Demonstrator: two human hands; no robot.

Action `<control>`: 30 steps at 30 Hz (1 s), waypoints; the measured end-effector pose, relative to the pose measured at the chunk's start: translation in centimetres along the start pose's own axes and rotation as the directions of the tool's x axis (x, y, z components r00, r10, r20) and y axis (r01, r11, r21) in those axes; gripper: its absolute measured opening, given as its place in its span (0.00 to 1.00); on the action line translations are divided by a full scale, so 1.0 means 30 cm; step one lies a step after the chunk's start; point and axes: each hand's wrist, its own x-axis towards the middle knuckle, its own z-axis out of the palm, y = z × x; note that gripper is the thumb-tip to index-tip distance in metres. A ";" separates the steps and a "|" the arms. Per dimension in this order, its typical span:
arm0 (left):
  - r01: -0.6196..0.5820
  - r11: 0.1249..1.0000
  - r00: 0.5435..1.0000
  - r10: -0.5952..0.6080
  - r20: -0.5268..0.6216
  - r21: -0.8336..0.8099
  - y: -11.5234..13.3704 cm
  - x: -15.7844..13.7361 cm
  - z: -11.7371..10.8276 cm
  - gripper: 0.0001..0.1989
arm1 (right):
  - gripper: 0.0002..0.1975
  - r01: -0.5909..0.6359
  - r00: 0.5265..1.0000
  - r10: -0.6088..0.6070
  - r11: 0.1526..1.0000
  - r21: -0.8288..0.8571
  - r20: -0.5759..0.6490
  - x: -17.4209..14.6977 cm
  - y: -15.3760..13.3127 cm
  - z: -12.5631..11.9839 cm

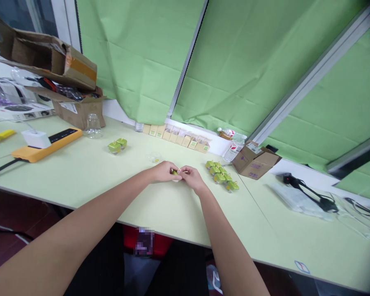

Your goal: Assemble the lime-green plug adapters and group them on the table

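Observation:
Above the middle of the table, my left hand (163,172) and my right hand (191,176) meet around a small green-topped container (175,173). The fingers of both are closed on it and hide most of it. A yellowish bit shows at my right fingertips, too small to make out. Just beyond my left hand lies a small clear plastic piece (154,158) with a yellow spot. To the right of my right hand stand several small clear cups with green lids and yellow loops (219,177). Two more green-lidded cups (117,145) sit further left.
Small tan boxes (176,137) line the table's back edge. Plastic bottles (233,151) and an open carton (255,161) are at the back right. Leftward are a yellow power strip (63,137), a clear jar (93,126) and stacked cardboard boxes (80,111). Cables (311,193) lie far right.

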 end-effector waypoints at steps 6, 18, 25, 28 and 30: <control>0.109 0.941 0.985 -0.145 -0.090 -0.321 -0.057 0.106 0.006 0.24 | 0.04 -0.210 0.966 0.241 0.940 0.270 -0.089 0.119 -0.024 -0.061; 0.049 0.926 0.981 -0.116 -0.157 -0.374 -0.072 0.101 0.076 0.19 | 0.08 -0.311 0.915 0.402 0.752 0.581 -0.030 0.151 0.028 -0.017; 0.081 0.894 0.979 -0.154 -0.130 -0.441 -0.076 0.099 0.069 0.19 | 0.09 -0.299 0.948 0.315 0.828 0.475 0.047 0.150 0.039 0.018; 0.063 0.894 0.983 -0.132 -0.126 -0.444 -0.073 0.097 0.067 0.19 | 0.09 -0.306 0.945 0.325 0.826 0.474 0.045 0.142 0.027 0.025; 0.053 0.893 0.987 -0.115 -0.113 -0.448 -0.069 0.095 0.064 0.20 | 0.09 -0.322 0.935 0.352 0.810 0.491 0.033 0.137 0.014 0.024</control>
